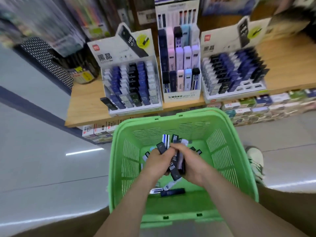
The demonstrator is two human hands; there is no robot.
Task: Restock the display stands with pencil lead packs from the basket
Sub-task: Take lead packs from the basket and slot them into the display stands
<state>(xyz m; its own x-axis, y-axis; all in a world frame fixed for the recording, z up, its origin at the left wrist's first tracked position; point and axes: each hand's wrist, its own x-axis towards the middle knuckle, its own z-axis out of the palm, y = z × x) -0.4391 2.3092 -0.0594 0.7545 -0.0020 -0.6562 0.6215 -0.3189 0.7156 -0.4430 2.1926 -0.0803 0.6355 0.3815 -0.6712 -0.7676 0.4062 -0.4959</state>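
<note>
A green plastic basket stands on the floor below me with loose pencil lead packs on its bottom. Both hands are inside it, pressed together around a bunch of dark, blue and white lead packs. My left hand grips the bunch from the left, my right hand from the right. On the wooden shelf ahead stand three display stands: a left one nearly full, a tall middle Mono stand, and a right one with a few bare slots at its front right.
A black lead pack lies tilted at the left stand's front corner. Stacked small boxes fill the shelf below. A dotted black holder sits at the shelf's left end. My shoe is right of the basket on the grey floor.
</note>
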